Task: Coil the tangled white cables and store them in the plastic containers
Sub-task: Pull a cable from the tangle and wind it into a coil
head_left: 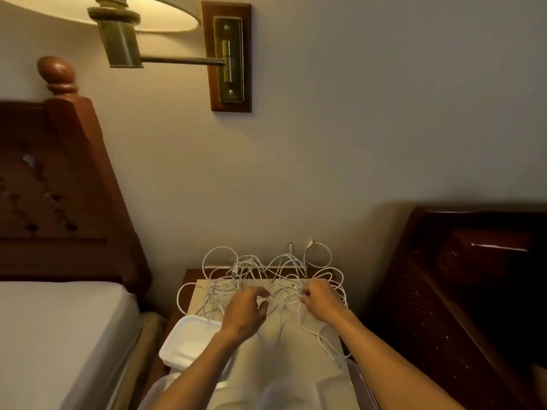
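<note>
Two bare hands work in a tangled heap of thin white cables (266,273) that sprawls over the far half of a pale wooden board (299,359) on a small nightstand. Left hand (245,312) has its fingers curled into the strands, pinching a cable near the middle of the heap; right hand (321,300) pinches another strand at the heap's right side, and one cable trails from there toward the near right. At the near left, a white plastic container (189,341) sits touching the board's edge. Near the bottom edge, translucent plastic containers (331,389) lie blurred.
</note>
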